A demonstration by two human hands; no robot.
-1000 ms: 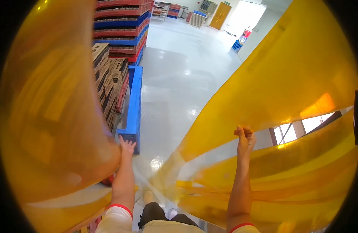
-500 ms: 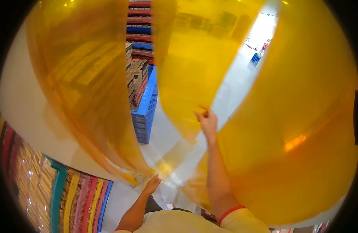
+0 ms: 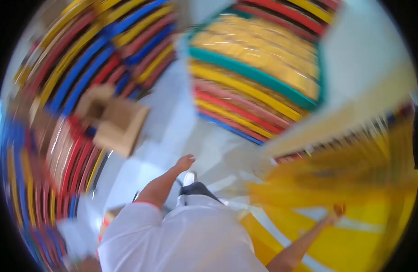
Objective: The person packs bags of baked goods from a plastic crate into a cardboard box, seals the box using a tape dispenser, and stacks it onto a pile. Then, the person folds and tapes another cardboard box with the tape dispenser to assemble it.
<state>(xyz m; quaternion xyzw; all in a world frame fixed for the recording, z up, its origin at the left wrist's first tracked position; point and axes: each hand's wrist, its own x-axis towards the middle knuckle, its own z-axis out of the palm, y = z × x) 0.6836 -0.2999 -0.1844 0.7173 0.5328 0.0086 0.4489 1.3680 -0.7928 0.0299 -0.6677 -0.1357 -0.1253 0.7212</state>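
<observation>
My left hand (image 3: 186, 162) hangs low above the pale floor, near my shoe (image 3: 189, 178). It appears empty, with its fingers loosely apart. To the right, my right hand (image 3: 338, 213) is stretched out at the yellow translucent strip curtain (image 3: 317, 188). Blur smears its fingers, so I cannot tell whether they grip a strip or only touch it. Behind that arm, more yellow strips hang with pale gaps between them.
A stack of coloured trays (image 3: 245, 109) stands ahead, its green top tray (image 3: 254, 72) full of wrapped yellowish packs. More tray stacks (image 3: 77, 68) rise at the left. An open cardboard box (image 3: 120, 124) sits by them. A pale wall edge (image 3: 345, 118) runs at the right.
My view has swung left, away from the curtain towards the tray stacks. The strips that filled the view now lie at the lower right, with my right hand there.
</observation>
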